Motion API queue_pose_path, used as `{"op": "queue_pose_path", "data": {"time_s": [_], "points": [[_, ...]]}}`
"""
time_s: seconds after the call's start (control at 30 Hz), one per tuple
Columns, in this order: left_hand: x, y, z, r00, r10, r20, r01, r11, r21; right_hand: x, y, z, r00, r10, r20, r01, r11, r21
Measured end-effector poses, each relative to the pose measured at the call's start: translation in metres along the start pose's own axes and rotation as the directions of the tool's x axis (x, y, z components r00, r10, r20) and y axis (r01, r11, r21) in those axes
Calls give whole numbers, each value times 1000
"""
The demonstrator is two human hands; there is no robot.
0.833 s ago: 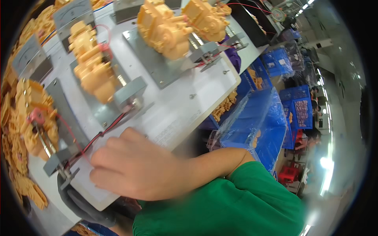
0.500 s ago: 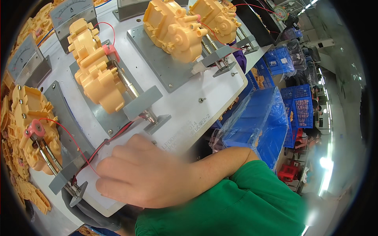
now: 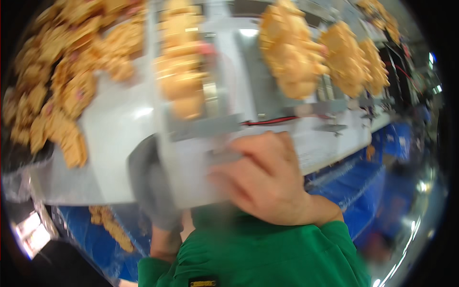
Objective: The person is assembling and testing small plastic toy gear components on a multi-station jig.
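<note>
My right hand [image 3: 270,179], bare and with fingers bent closed, is at the front of the leftmost test fixture. A grey end plate [image 3: 224,157] shows right beside its fingertips, and blur hides what they grip. My left hand [image 3: 154,179], in a grey glove, is at the board's left front edge, too smeared to show its fingers. Above the hands, a yellow plastic gearbox housing [image 3: 181,71] with a pink part lies in that fixture, behind a grey crossbar [image 3: 205,126]. To its right, another yellow housing [image 3: 291,52] sits on a grey base plate [image 3: 260,81].
Further yellow housings [image 3: 344,57] stand in fixtures toward the right. A heap of yellow housings [image 3: 71,86] covers the table's left. Red and black wires [image 3: 270,121] run between fixtures. Blue bins [image 3: 354,186] stand below the table's right edge; another blue bin [image 3: 79,225] holds yellow parts.
The view has swung left, so the heap and the gloved left hand now show more fully. My right hand stays closed, its fingers now close to the leftmost fixture's end plate.
</note>
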State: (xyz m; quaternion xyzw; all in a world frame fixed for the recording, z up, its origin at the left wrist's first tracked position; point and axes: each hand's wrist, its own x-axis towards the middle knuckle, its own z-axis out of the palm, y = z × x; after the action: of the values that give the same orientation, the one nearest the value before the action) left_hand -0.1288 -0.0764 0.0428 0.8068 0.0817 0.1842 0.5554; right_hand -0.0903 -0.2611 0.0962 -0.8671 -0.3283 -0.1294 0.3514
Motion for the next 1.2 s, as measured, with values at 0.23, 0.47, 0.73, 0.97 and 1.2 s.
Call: {"op": "queue_pose_path", "data": {"time_s": [0.23,0.47,0.73,0.97,1.2], "points": [[0,-3,-4,996,79,45,-74,991,-115,-4,-3,4,998,55,-24,-57,996,-76],[3,-4,-1,996,87,31,-82,984,-158,-3,0,8,995,-2,-100,-10,994,-111],[3,8,-17,999,20,-28,-24,984,-175,-3,-1,1,999,-12,-52,11,1000,-18],[33,52,-22,999,37,-8,-38,992,-120,-1,0,0,999,-46,-20,45,999,-9],[68,77,-15,951,11,310,62,972,-225,-4,5,2,996,-65,-63,66,998,4]]}}
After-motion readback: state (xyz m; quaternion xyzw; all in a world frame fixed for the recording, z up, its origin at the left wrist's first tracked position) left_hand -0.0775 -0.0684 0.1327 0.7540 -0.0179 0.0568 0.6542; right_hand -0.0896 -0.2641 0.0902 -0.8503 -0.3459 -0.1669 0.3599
